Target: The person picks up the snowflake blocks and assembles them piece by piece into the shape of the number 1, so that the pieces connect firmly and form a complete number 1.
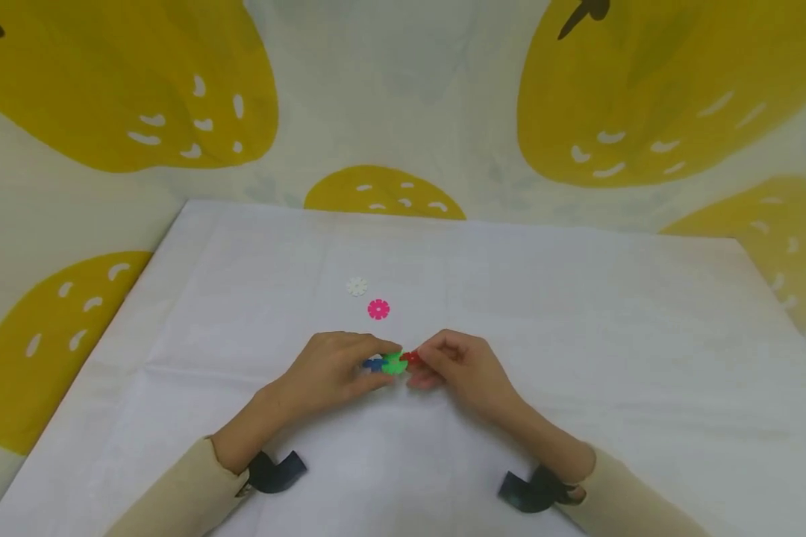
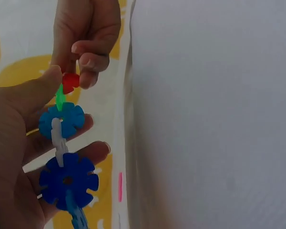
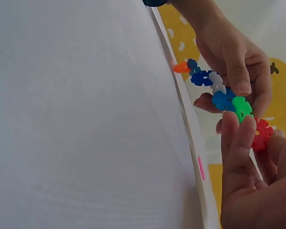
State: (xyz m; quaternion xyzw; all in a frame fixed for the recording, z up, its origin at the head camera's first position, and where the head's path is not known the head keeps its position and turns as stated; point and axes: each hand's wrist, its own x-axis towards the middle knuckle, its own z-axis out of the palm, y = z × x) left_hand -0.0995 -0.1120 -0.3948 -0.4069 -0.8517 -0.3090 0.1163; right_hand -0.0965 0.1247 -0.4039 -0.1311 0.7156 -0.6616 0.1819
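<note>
A chain of notched plastic snowflake discs joined edge to edge runs between the two hands. My left hand pinches the green disc between thumb and fingers. Below it in the left wrist view hang a light blue disc, a white disc and a dark blue disc. An orange disc sits at the chain's far end in the right wrist view. My right hand pinches the red disc, which meets the green one at its edge.
A loose pink disc and a white notched disc lie on the white table just beyond the hands. Behind the table hangs a cloth printed with large yellow fruit. Dark straps circle both wrists.
</note>
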